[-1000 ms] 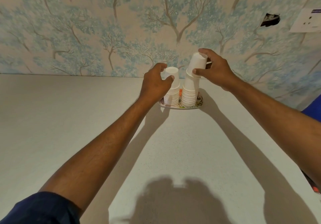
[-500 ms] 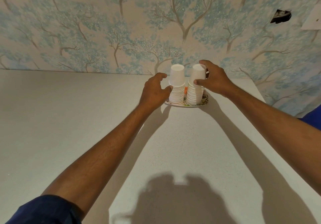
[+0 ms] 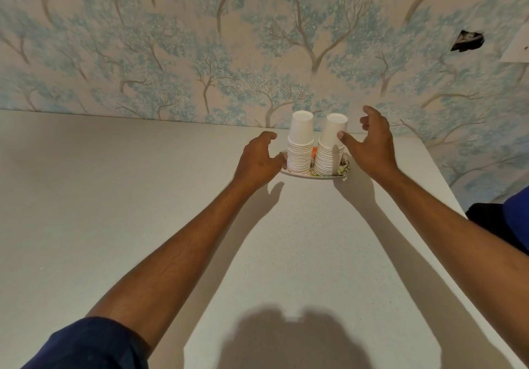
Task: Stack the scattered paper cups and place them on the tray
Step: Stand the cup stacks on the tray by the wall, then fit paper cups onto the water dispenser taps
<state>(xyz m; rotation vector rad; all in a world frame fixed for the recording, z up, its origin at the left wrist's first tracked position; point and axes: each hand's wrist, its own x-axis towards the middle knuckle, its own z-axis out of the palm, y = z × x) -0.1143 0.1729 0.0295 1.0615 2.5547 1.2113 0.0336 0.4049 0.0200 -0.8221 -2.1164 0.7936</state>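
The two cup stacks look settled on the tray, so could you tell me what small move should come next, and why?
Probably draw the right hand clear: its thumb appears to touch the right stack, while the left hand is open beside the left stack. Both stand upside down on the tray.

Blue tree-patterned wallpaper (image 3: 200,54), pale speckled table (image 3: 114,197), dark wall hole (image 3: 467,41)

A pale speckled table (image 3: 143,197) meets a wall (image 3: 171,39) papered with blue trees.
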